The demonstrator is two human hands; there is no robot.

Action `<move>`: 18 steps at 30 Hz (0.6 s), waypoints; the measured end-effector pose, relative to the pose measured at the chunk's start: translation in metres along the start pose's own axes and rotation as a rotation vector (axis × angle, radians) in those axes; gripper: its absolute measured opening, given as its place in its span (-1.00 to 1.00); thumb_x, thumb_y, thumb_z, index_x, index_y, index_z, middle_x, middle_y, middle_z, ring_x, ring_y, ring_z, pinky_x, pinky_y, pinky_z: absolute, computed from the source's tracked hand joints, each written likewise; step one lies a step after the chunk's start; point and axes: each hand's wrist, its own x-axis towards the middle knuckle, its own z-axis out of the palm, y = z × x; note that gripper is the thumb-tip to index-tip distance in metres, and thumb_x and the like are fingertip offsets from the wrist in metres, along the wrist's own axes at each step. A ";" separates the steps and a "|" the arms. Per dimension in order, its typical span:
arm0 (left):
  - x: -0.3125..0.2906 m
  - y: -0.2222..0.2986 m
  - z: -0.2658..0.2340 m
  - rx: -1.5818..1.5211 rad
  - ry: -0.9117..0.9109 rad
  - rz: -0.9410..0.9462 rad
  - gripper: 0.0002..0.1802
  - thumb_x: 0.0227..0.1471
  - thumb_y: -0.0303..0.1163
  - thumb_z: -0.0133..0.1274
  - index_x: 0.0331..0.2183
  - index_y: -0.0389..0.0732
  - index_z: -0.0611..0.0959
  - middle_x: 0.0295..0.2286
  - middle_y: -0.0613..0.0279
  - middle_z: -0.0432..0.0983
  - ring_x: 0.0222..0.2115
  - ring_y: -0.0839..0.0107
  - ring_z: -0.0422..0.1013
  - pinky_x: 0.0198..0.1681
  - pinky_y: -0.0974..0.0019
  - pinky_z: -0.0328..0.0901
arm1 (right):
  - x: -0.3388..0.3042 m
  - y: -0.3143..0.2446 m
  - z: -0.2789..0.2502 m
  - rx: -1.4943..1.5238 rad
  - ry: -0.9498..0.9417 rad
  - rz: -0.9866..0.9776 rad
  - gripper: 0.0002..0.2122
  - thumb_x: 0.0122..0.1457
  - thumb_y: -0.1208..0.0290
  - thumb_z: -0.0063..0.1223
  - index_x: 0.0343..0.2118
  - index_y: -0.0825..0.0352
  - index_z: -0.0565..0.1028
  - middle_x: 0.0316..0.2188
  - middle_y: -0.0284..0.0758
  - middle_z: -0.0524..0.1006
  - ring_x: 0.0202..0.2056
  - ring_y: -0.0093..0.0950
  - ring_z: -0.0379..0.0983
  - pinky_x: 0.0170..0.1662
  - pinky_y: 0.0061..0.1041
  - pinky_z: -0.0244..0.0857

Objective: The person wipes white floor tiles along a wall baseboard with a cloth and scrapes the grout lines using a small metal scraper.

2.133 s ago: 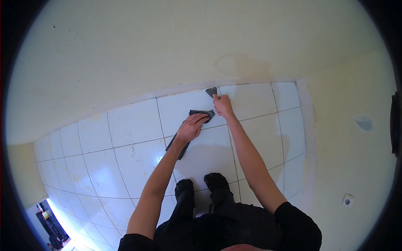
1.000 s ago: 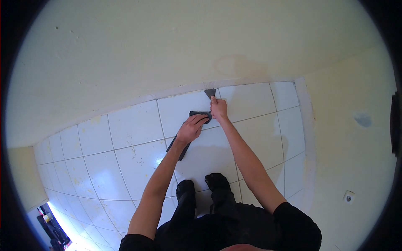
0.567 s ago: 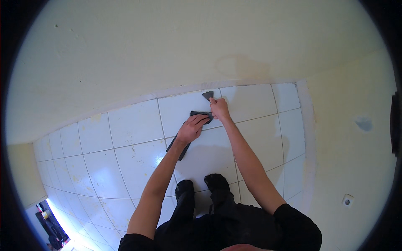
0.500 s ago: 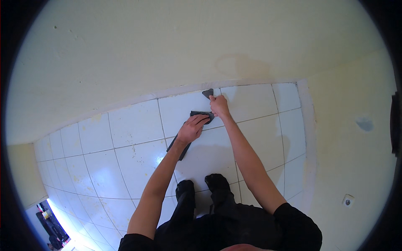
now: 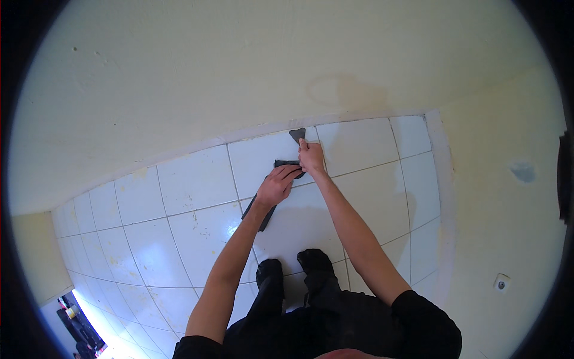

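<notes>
My right hand (image 5: 311,157) is closed round the handle of a scraper (image 5: 297,135). Its dark, flared blade points away from me, close to the foot of the wall (image 5: 263,129), over the white floor tiles (image 5: 197,179). Just nearer and to the left, my left hand (image 5: 275,186) grips a black, folded thing (image 5: 267,220), its fingers reaching toward my right wrist. Long, straight strips of that thing stick out below the hand, and a flat edge shows beyond the fingers. Most of its middle is hidden, so I cannot tell its kind.
A pale wall (image 5: 209,72) rises ahead and another (image 5: 502,191) at the right, with a socket (image 5: 501,283) on it. Yellowish specks (image 5: 191,203) mark the tiles at left. My feet in black socks (image 5: 315,261) stand below my hands. Dark items (image 5: 78,329) lie at far lower left.
The whole view has shifted slightly. My right hand has drawn a little toward me and the scraper's blade shows broader. Both hands keep their hold.
</notes>
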 end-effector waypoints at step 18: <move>-0.010 -0.013 0.012 0.026 0.006 0.006 -0.59 -0.05 -0.59 0.08 -0.09 -0.16 0.64 -0.03 0.23 0.52 0.02 0.21 0.40 0.08 0.16 0.34 | -0.034 -0.007 0.015 -0.009 -0.083 -0.306 -0.55 0.36 0.10 -0.06 -0.58 0.37 0.45 -0.75 -0.34 0.38 -0.77 -0.51 0.28 -0.69 -0.43 0.15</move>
